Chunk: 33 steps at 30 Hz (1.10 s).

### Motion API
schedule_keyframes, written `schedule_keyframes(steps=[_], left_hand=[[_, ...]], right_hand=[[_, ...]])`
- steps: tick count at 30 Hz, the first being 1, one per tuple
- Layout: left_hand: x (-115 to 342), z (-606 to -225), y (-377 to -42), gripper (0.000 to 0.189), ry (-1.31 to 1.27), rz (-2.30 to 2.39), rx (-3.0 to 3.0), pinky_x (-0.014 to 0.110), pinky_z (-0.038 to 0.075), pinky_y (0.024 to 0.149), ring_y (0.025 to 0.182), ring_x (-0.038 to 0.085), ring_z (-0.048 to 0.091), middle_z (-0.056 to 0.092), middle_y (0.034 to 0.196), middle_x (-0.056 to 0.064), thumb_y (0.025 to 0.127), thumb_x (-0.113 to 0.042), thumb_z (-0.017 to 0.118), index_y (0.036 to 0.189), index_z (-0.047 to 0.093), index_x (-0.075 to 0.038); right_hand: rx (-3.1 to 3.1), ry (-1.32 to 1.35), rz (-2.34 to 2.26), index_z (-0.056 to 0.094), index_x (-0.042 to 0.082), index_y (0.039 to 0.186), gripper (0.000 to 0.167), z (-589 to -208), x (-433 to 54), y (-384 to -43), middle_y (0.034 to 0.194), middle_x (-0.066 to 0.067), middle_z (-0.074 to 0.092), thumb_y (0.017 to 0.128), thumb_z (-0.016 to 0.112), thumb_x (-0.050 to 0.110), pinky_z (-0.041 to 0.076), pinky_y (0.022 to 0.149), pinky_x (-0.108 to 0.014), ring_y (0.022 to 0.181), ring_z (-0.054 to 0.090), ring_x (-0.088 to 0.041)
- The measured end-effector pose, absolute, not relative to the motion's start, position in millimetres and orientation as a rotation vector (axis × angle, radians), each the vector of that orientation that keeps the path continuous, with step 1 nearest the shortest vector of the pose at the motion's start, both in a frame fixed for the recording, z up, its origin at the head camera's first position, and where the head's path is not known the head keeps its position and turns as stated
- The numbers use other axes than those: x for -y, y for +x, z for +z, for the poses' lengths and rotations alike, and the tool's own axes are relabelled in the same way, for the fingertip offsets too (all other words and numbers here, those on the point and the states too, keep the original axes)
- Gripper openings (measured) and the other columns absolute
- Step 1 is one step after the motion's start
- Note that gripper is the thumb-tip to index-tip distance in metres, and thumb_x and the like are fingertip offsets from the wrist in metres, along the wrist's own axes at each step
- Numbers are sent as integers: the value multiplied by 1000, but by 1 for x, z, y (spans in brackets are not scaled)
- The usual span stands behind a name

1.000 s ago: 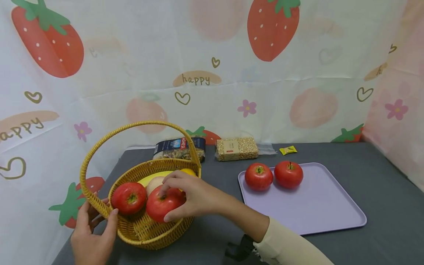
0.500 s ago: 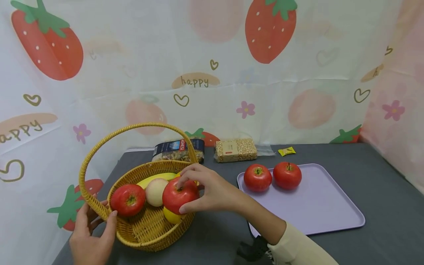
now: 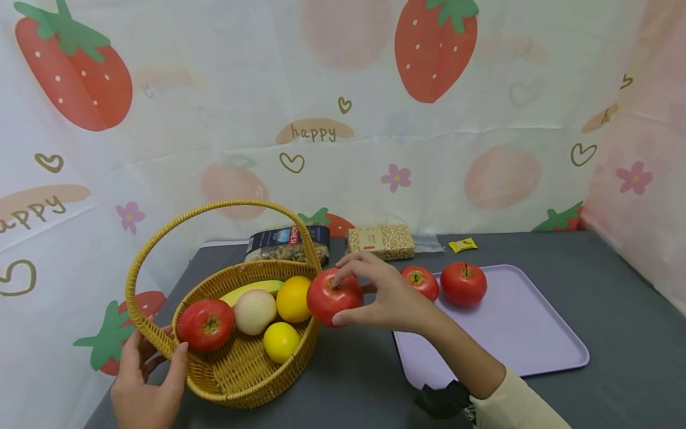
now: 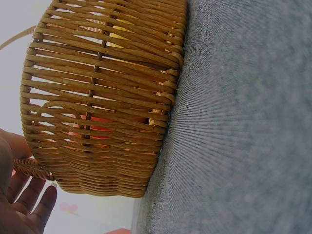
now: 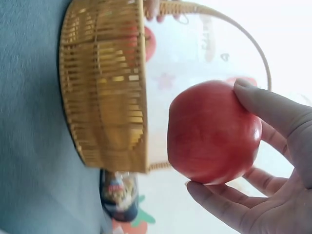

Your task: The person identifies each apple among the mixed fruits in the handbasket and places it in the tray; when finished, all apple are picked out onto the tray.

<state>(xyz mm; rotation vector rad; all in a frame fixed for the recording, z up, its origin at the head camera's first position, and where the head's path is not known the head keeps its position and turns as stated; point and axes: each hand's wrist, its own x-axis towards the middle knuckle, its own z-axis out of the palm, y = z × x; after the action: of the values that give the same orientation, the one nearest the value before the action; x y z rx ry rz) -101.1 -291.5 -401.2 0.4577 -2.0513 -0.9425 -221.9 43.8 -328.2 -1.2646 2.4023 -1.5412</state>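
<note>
My right hand (image 3: 388,295) grips a red apple (image 3: 333,296) between thumb and fingers, held just off the right rim of the wicker basket (image 3: 252,390). The same apple (image 5: 214,131) fills the middle of the right wrist view. My left hand (image 3: 150,381) holds the basket's left side where the handle (image 3: 155,335) meets the rim, thumb in front and fingers behind. Inside the basket lie another red apple (image 3: 206,325), a pale round fruit (image 3: 255,311), a banana (image 3: 252,291), an orange (image 3: 294,299) and a yellow lemon-like fruit (image 3: 281,342).
On the right, a lilac tray (image 3: 514,333) bears two red apples (image 3: 464,284), one partly behind my right hand. Along the back of the dark table lie a dark pasta bag (image 3: 286,243), a pack of pale grains (image 3: 382,241) and a small yellow packet (image 3: 462,245).
My right hand has lifted the apple out of the basket and carried it rightward past the rim, uncovering the orange and yellow fruit. The left hand stays at the handle.
</note>
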Motion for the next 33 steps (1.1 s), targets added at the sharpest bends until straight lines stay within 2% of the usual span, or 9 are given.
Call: schedule_keyframes(steps=[9, 14, 20, 28, 33], left_hand=[[290, -400, -101, 60, 481, -936, 2076, 2, 39, 76, 93, -4, 49, 65, 118, 13, 88, -11, 77, 142, 51, -3], [291, -401, -102, 60, 481, -944, 2075, 3, 39, 76, 94, -4, 49, 65, 118, 13, 89, -11, 77, 142, 51, -4], [291, -402, -102, 61, 482, -948, 2066, 3, 40, 76, 94, -4, 49, 65, 118, 12, 89, -12, 77, 143, 50, -5], [292, -403, -101, 61, 466, -947, 2061, 3, 39, 76, 95, -4, 50, 65, 118, 12, 89, -11, 76, 143, 50, -5], [291, -402, -101, 60, 478, -943, 2072, 3, 39, 77, 96, -3, 50, 64, 118, 11, 89, -12, 76, 143, 50, -5]], right_hand=[[-2552, -1140, -1579, 68, 23, 109, 41, -328, -83, -225, 137, 1, 52, 75, 91, 23, 58, 82, -39, 124, 50, -25], [-2610, -1108, -1624, 68, 20, 109, 41, -327, -105, -230, 130, -1, 54, 75, 91, 18, 57, 85, -43, 119, 52, -27], [-2710, -1000, -1637, 68, 15, 108, 40, -327, -130, -235, 132, -6, 54, 76, 90, 16, 56, 88, -48, 122, 50, -29], [-2902, -840, -1556, 67, 12, 111, 39, -322, -165, -242, 126, -3, 56, 79, 88, 20, 56, 86, -38, 113, 55, -24], [-3008, -683, -1484, 65, 10, 116, 42, -318, -187, -244, 128, -10, 53, 82, 86, 24, 56, 81, -49, 112, 56, -35]])
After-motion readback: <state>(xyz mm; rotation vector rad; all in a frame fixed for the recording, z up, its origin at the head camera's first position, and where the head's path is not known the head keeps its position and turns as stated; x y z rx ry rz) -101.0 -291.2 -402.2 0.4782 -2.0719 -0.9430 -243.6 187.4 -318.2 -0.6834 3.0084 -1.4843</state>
